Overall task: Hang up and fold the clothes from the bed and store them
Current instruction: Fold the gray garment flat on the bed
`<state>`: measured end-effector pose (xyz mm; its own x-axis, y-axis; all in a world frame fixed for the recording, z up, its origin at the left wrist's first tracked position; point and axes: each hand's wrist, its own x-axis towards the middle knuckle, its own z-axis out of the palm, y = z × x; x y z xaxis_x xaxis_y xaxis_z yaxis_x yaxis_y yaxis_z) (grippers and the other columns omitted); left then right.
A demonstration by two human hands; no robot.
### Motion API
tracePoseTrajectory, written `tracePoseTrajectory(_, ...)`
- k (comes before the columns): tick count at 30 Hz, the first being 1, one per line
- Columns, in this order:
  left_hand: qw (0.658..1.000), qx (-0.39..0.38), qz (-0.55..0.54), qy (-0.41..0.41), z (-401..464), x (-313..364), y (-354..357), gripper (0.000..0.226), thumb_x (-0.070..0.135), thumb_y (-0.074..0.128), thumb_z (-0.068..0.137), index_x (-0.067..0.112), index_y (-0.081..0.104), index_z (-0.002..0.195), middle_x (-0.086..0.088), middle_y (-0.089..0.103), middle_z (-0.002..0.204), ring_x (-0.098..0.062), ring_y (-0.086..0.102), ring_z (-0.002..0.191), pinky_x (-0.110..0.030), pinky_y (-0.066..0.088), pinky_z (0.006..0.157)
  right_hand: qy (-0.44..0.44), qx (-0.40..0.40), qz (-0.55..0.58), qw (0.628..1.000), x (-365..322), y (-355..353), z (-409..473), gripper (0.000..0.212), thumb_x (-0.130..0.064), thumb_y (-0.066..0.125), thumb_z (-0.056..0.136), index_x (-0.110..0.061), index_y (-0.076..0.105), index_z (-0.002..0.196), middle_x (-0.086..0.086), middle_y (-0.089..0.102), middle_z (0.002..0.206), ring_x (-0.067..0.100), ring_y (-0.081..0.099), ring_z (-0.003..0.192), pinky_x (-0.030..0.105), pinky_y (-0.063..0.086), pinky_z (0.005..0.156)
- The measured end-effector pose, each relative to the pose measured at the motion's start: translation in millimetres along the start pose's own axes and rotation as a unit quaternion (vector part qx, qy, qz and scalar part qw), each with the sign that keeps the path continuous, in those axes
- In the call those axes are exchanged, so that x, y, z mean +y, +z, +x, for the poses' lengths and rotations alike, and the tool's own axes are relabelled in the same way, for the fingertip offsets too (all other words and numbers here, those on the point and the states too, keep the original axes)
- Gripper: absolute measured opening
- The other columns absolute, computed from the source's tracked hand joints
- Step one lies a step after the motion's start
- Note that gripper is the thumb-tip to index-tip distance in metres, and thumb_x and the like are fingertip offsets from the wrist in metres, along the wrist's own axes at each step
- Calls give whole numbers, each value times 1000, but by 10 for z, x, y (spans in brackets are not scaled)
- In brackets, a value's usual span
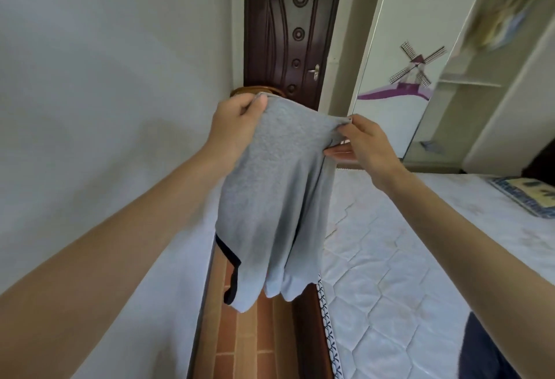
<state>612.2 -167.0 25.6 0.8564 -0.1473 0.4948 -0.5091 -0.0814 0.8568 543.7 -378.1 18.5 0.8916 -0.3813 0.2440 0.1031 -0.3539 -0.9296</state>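
Note:
A light grey garment [270, 198] with black trim at one lower edge hangs in the air in front of me, over the gap between wall and bed. My left hand [237, 123] grips its upper left edge, fingers curled over the cloth. My right hand [363, 144] pinches the upper right corner between thumb and fingers. The cloth is stretched between both hands and its lower part drapes down toward the floor. A dark blue piece of clothing [492, 351] lies on the bed at the lower right.
The white quilted mattress [390, 258] fills the right side. A brick-patterned floor strip [240, 333] runs along the white wall. A dark wooden door [288, 27] stands ahead, an open wardrobe with shelves [480, 78] at the right, a pillow [528, 195] on the bed.

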Motion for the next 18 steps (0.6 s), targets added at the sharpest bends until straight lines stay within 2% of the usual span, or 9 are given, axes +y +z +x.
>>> tracePoseTrajectory(2,999,-16,-26,10,291,-5,76,36,25,53,99,3,53,69,-1,37,63,-13,35,64,-29,27,60,-1,28,-6,1000,-62,6,211,19,-13,46,99,1,58,99,24,61,110,22,72,78,23,57,62)
tracePoseTrajectory(4,997,-24,-73,13,534,-69,168,37,22,53,99,10,52,65,10,40,57,-6,35,59,-26,29,56,1,41,-1,999,-37,30,363,17,-13,46,98,-3,59,95,26,61,113,32,72,87,28,59,66)
tracePoseTrajectory(8,987,-37,-156,4,848,-331,423,41,27,54,97,-10,60,83,-8,48,73,-17,44,71,-33,36,68,26,46,-18,998,78,47,608,16,-13,46,99,-11,60,92,21,66,109,31,73,84,28,59,66)
tracePoseTrajectory(11,984,-66,-167,-4,1029,-505,609,40,24,53,99,-2,55,69,-6,42,66,-15,40,65,-30,32,65,45,80,-9,996,172,11,804,16,-10,45,98,-9,61,94,20,67,106,31,73,82,26,58,63)
tracePoseTrajectory(14,981,-97,-167,-1,1291,-680,767,38,25,53,99,-3,58,75,-7,44,69,-17,41,69,-32,32,68,61,100,-6,993,315,-20,1061,16,-8,45,98,-9,60,92,21,66,103,32,72,83,25,57,63)
tracePoseTrajectory(18,980,-106,-171,-4,1721,-1001,1009,42,29,54,97,-10,57,82,-10,48,73,-18,44,72,-34,35,70,67,110,-10,992,539,-53,1545,16,-8,46,97,0,60,101,26,66,106,30,73,78,30,61,70)
